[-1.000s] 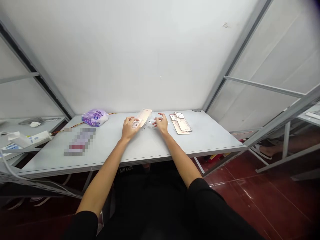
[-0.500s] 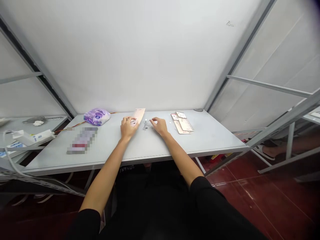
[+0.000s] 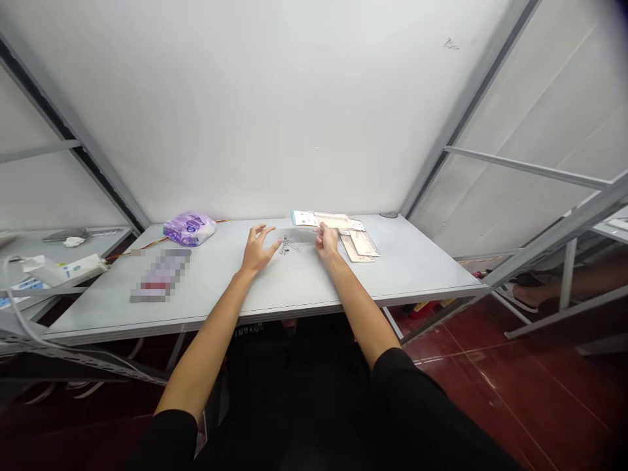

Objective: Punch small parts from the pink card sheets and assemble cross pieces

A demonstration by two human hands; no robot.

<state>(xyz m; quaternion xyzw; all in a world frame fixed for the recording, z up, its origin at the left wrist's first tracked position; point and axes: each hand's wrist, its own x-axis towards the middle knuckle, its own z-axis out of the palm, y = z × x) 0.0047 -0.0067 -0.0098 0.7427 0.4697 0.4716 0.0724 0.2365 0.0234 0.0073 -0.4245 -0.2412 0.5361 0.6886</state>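
Firstly, head view. Right hand (image 3: 327, 243): fingers and thumb closed on the near edge of one printed card (image 3: 338, 221), pale, with a light blue left end. The card lies crosswise, toward the back wall (image 3: 275, 118); its right end overlaps, in view, the upper ends of two beige cards (image 3: 363, 244). Whether it touches them, cannot tell.

Left hand (image 3: 258, 252): released, fingers parted and curved, thumb toward a small cluster of clear, dark-marked pieces (image 3: 288, 245) on the tabletop (image 3: 294, 288), between the two hands. Contact with the pieces: cannot tell.

Beige cards: two, one partly over the other, right of the right hand.

Left part of the tabletop: one purple-and-white soft package (image 3: 190, 229), near the wall; one pixelated oblong item (image 3: 161, 275), nearer the front edge, content illegible.

Back right corner: one flat grey object (image 3: 389, 215).

Beyond, at right: another person's foot (image 3: 524, 296), above a dark red floor (image 3: 485, 386).
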